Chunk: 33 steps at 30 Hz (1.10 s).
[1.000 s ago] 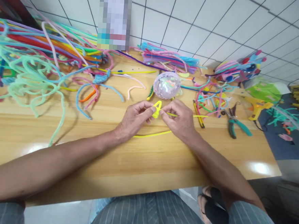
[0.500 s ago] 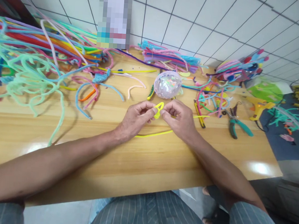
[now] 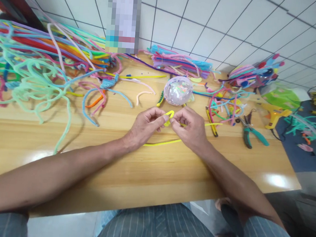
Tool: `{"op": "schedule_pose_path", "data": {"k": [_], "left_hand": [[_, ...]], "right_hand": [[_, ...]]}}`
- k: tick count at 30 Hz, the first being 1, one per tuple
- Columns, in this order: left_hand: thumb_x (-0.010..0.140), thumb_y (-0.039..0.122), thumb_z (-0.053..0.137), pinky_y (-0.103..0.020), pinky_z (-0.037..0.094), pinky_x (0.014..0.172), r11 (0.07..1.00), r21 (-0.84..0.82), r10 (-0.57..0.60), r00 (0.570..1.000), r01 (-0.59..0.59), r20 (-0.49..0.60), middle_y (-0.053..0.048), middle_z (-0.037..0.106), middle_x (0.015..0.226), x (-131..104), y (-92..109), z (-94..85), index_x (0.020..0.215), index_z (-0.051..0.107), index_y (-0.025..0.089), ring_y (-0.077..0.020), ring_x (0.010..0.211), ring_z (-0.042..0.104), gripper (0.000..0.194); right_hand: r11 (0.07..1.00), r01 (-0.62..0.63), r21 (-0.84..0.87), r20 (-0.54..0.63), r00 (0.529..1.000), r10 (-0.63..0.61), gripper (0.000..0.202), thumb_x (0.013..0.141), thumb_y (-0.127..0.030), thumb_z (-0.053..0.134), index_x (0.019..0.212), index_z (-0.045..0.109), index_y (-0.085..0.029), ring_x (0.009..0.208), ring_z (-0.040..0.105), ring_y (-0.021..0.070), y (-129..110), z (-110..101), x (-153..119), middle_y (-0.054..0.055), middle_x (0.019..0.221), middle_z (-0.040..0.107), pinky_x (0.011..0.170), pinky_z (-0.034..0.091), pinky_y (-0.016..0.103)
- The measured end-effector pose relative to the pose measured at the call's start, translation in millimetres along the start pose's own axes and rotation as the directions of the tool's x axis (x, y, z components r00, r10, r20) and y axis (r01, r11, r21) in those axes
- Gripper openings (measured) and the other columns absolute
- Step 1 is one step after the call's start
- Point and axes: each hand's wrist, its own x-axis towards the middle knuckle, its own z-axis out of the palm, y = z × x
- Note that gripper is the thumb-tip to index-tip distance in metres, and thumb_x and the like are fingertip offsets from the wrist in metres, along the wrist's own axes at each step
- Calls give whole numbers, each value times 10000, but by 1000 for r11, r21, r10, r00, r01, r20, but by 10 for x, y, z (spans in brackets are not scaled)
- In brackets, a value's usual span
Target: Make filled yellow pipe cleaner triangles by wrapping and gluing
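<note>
Between my two hands is a yellow pipe cleaner (image 3: 170,114), bent into a small loop that stands up from the fingertips. My left hand (image 3: 149,124) pinches it from the left with thumb and forefinger. From the right, my right hand (image 3: 188,126) pinches the same piece, its fingers curled and partly hiding it. A straight yellow length (image 3: 161,143) lies below the hands on the table, and another yellow end sticks out past the right hand. Just beyond the fingers sits a clear bowl (image 3: 178,91) with small colourful bits in it.
Tangled pale-green pipe cleaners (image 3: 41,85) and a colourful bundle (image 3: 70,51) fill the left. Pink and blue stems (image 3: 182,62) lie by the tiled wall. On the right are a yellow cutter (image 3: 211,121), teal-handled pliers (image 3: 250,134) and a yellow glue gun (image 3: 274,114).
The yellow loop between the fingertips has changed shape and looks narrower, with its lower part more covered by the fingers. Both hands stay in nearly the same place; the view has shifted slightly.
</note>
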Motion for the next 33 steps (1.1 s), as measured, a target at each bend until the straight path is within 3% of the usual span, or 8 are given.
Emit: {"op": "schedule_pose_path", "data": {"k": [5, 15, 23, 29, 33], "left_hand": [[727, 625, 888, -220, 487, 586, 999, -42, -29, 999, 30, 33, 30, 630, 689, 15, -19, 20, 840, 701, 165, -89, 603, 535, 510], [805, 619, 836, -232, 486, 636, 1000, -5, 2, 997, -2, 75, 19, 630, 760, 1, -70, -21, 895, 710, 166, -98, 658, 544, 479], [639, 551, 971, -215, 503, 600, 993, -90, -62, 994, 70, 91, -21, 713, 947, 5, -24, 23, 1015, 689, 167, -106, 720, 595, 607], [808, 561, 861, -209, 471, 563, 997, -74, 16, 1000, -15, 3, 30, 644, 763, -14, 13, -10, 1005, 696, 178, -87, 610, 548, 461], [824, 536, 846, -207, 430, 543, 997, -50, 53, 996, -57, -74, 41, 609, 715, -6, 36, -25, 878, 681, 181, -77, 572, 502, 394]], "right_hand": [[999, 49, -12, -12, 999, -49, 172, 843, -138, 663, 724, 580, -231, 570, 483, 116, 15, 4, -2, -38, 666, 558, 563, 366, 282], [999, -21, 28, 20, 1000, 20, 164, 854, -208, 714, 735, 605, -232, 537, 478, 122, 46, -15, -6, -48, 627, 565, 539, 383, 284], [992, -78, 95, -12, 997, 79, 117, 825, -210, 675, 730, 608, -226, 552, 507, 120, 13, -30, 9, -43, 633, 581, 542, 387, 275], [989, -117, 87, -6, 993, 118, 121, 825, -224, 658, 723, 595, -226, 554, 477, 115, -4, -27, 3, -41, 638, 575, 550, 376, 275], [987, -134, 90, 3, 991, 134, 119, 815, -210, 654, 719, 585, -226, 549, 462, 111, -17, -23, -3, -42, 637, 573, 551, 373, 272]]}}
